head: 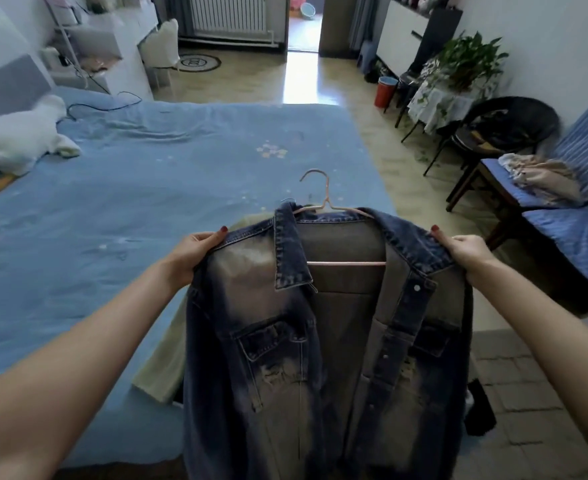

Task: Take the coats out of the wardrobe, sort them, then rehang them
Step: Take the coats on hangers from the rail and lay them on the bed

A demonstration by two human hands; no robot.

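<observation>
Both forearms reach forward from the bottom corners of the view, and between them hangs a faded denim jacket (306, 341), held up in the air over the near corner of the bed (147, 174). It sits on a thin pink hanger (327, 206) whose hook points up and away from the camera, the bar showing across the open front. Under the jacket, on the bed's blue cover, lies a pale green garment (168, 358), partly hidden, which looks like another piece already laid out. So the task seems to be somewhere in the middle: at least this jacket is out of the wardrobe, which is not in view, and sorting appears under way, while rehanging on the rail is not yet done. How many coats remain I cannot tell. As for the grip, the left hand (195, 251) pinches the jacket's left shoulder seam, thumb on top and fingers curled beneath the cloth; the right hand (465, 251) does the same at the other shoulder, thumb pressed on the denim. Neither hand touches the hanger itself. A chair (562, 237) with folded cloth on it stands at the right.
</observation>
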